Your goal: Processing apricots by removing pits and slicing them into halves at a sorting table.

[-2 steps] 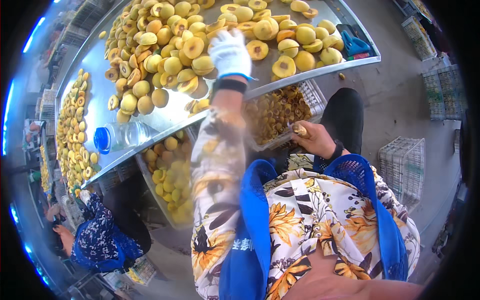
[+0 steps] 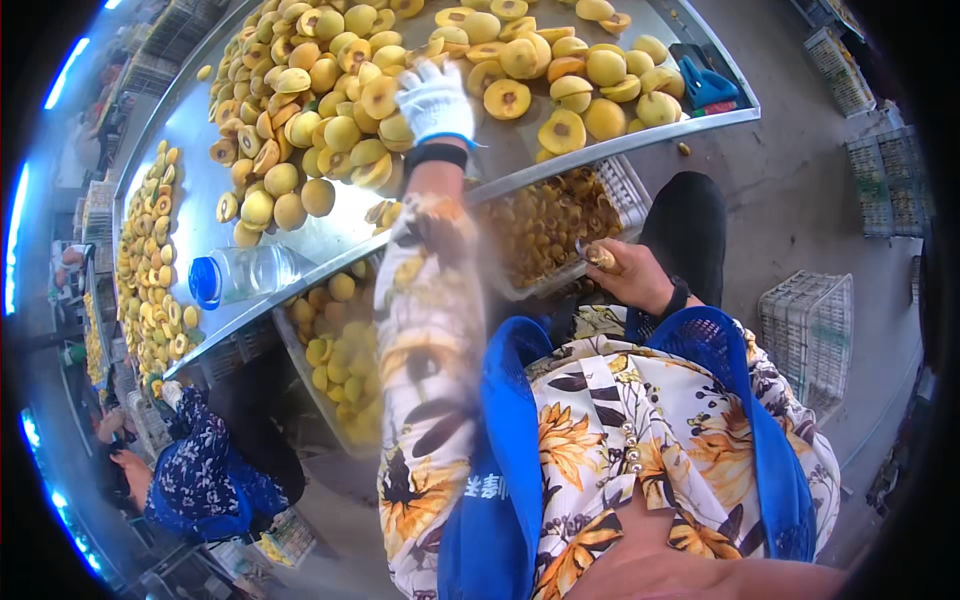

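Observation:
My left hand (image 2: 437, 104), in a white knit glove, reaches over the metal table (image 2: 335, 225). Its fingers are apart on the near side of a heap of halved yellow peaches (image 2: 340, 133), and I see nothing held in them. Bare and closed, my right hand (image 2: 637, 277) grips a small pitting knife by its stubby wooden handle (image 2: 601, 257). A thin curved bit of metal shows at the tool's tip. That hand is in front of my body, beside a white crate (image 2: 627, 190) of brownish peach stones or scraps under the table edge.
A clear jug with a blue cap (image 2: 205, 281) lies on the table. Blue-handled tool (image 2: 707, 86) sits in the right corner. Below stands a crate of yellow peaches (image 2: 345, 385). Another person (image 2: 205, 460) works at left; a white crate (image 2: 806, 335) stands on the floor at right.
My left hand has shifted a little left, and its fingers look more spread. My right hand has tilted the pitting knife slightly, so its metal tip shows.

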A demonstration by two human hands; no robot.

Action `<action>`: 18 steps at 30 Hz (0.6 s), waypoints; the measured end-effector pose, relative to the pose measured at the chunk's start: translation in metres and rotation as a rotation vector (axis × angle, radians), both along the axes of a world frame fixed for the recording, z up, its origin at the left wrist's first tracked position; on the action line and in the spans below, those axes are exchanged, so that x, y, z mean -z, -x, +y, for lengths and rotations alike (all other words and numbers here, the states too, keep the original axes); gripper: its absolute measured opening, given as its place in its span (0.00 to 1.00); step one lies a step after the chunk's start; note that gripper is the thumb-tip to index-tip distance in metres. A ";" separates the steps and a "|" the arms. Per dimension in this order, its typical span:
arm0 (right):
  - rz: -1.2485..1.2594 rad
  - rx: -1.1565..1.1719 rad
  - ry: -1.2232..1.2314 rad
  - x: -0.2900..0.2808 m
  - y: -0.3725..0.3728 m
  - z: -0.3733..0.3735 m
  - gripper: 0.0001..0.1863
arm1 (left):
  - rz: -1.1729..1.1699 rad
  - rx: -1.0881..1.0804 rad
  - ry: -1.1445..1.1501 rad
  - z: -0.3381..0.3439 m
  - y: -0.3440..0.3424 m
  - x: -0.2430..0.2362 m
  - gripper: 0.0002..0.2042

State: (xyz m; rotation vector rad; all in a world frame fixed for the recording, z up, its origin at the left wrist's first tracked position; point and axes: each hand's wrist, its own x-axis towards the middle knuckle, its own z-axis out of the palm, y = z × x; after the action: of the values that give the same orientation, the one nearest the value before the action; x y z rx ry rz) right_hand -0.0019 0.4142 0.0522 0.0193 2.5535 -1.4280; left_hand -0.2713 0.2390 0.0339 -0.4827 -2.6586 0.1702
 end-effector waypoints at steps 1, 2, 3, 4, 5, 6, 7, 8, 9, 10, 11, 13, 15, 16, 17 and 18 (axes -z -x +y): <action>0.044 -0.044 0.016 0.001 0.000 0.002 0.13 | -0.014 -0.006 0.055 -0.013 -0.001 0.006 0.15; 0.090 -0.059 0.026 0.003 0.002 0.002 0.13 | -0.026 0.015 0.106 -0.014 0.001 0.006 0.15; 0.096 -0.050 0.035 0.004 0.004 0.000 0.13 | -0.093 0.029 0.111 -0.016 -0.001 0.007 0.14; 0.121 -0.044 0.053 0.004 0.007 -0.003 0.13 | -0.091 0.072 0.103 -0.017 -0.003 0.009 0.12; 0.138 -0.039 0.066 0.002 0.007 -0.005 0.13 | -0.133 0.067 0.104 -0.015 -0.006 0.006 0.11; 0.136 -0.036 0.073 -0.001 0.008 -0.007 0.13 | -0.175 0.059 0.107 -0.015 -0.009 0.002 0.10; 0.140 -0.039 0.086 -0.005 0.012 -0.009 0.13 | -0.217 0.010 0.051 -0.019 -0.012 -0.003 0.09; 0.147 -0.043 0.098 -0.007 0.017 -0.011 0.12 | -0.255 -0.039 -0.007 -0.023 -0.015 -0.015 0.09; 0.187 -0.041 0.132 -0.005 0.024 -0.013 0.13 | -0.283 -0.101 -0.069 -0.028 -0.018 -0.023 0.09; 0.190 -0.049 0.144 -0.008 0.032 -0.018 0.13 | -0.269 -0.118 -0.258 -0.037 -0.024 -0.027 0.13; 0.218 0.018 0.125 -0.016 0.042 -0.024 0.16 | -0.304 -0.124 -0.462 -0.044 -0.035 -0.034 0.14; 0.231 0.126 0.077 -0.024 0.059 -0.020 0.18 | -0.401 -0.017 -0.989 -0.029 -0.057 -0.038 0.16; 0.189 0.220 0.135 -0.025 0.073 -0.020 0.24 | -0.510 0.060 -1.347 -0.013 -0.098 -0.056 0.16; 0.176 0.225 0.155 -0.021 0.079 -0.020 0.24 | -0.525 0.107 -1.341 -0.008 -0.114 -0.061 0.16; 0.275 0.211 0.253 -0.017 0.083 -0.020 0.25 | -0.555 0.147 -1.449 -0.002 -0.128 -0.062 0.16; 0.371 0.163 0.362 -0.018 0.086 -0.029 0.26 | -0.556 0.161 -1.560 -0.005 -0.146 -0.068 0.16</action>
State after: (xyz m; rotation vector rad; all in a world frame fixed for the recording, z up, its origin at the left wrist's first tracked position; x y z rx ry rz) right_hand -0.0874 0.3854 0.0703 -0.1068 2.5683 -2.1141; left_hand -0.1257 0.2343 0.1023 -0.1588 -2.2434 -2.0979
